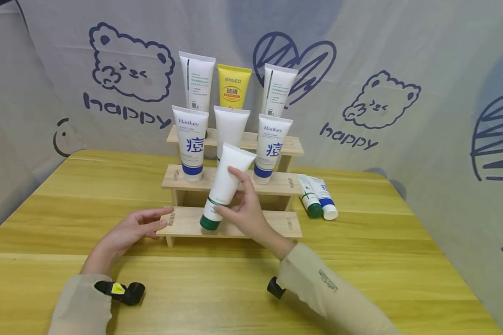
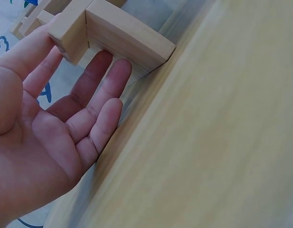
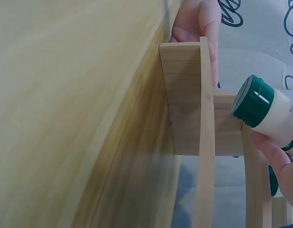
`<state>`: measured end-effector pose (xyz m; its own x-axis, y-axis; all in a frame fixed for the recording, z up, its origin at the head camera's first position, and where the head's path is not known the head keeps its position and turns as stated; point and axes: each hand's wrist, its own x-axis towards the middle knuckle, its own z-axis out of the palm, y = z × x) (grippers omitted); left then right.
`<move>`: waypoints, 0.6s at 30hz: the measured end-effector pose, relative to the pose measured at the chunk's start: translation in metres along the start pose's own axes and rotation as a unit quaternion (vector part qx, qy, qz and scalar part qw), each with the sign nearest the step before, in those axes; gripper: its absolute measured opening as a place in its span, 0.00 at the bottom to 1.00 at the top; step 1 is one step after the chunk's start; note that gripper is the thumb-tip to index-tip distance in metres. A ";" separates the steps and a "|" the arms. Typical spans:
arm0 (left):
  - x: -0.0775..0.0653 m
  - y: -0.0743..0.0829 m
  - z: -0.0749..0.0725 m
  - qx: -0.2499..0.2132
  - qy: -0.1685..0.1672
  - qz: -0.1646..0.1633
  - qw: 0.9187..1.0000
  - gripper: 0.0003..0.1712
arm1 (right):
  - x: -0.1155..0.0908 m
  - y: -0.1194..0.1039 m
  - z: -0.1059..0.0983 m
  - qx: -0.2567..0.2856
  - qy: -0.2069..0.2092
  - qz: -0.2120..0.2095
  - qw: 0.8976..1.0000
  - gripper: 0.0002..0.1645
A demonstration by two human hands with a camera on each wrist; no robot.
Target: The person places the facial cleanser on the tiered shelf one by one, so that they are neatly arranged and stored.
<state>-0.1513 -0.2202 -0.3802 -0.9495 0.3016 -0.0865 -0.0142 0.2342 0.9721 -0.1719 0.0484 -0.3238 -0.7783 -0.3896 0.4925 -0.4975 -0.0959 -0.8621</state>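
My right hand [image 1: 251,216] holds a white squeeze tube [image 1: 229,174] with a green cap, pinched between thumb and fingers. The tube is tilted, cap end down, over the lowest step of a three-step wooden display stand [image 1: 251,228]. In the right wrist view, its green cap [image 3: 255,100] is apart from the wooden boards. My left hand [image 1: 130,229] is at the left end of that lowest step, and its fingers [image 2: 84,85] lie loosely extended by the end board in the left wrist view. Whether they press on the wood, I cannot tell.
On the middle step stand two blue-banded tubes [image 1: 190,139] [image 1: 272,144] and a plain white tube [image 1: 231,122] between them. Behind, the top step bears a yellow tube [image 1: 233,86] between two white ones [image 1: 198,79] [image 1: 280,86]. Two more tubes [image 1: 312,197] [image 1: 324,197] lie right of the stand.
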 end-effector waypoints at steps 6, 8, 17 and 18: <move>-0.001 0.001 0.000 -0.004 0.000 0.000 1.000 0.29 | 0.011 0.001 0.011 -0.015 -0.005 -0.009 1.000 0.46; -0.001 0.001 0.000 -0.004 0.000 0.000 1.000 0.29 | 0.014 0.001 0.015 -0.028 -0.009 -0.011 1.000 0.46; -0.001 0.001 0.000 -0.002 0.001 -0.003 1.000 0.29 | 0.022 0.006 0.030 -0.068 -0.026 -0.050 0.996 0.43; -0.001 0.001 0.000 -0.003 0.001 -0.002 1.000 0.29 | 0.023 0.007 0.032 -0.073 -0.028 -0.058 0.995 0.43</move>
<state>-0.1505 -0.2201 -0.3796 -0.9501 0.2989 -0.0898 -0.0198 0.2293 0.9731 -0.1812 0.0096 -0.3224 -0.6918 -0.4347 0.5766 -0.6366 -0.0099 -0.7711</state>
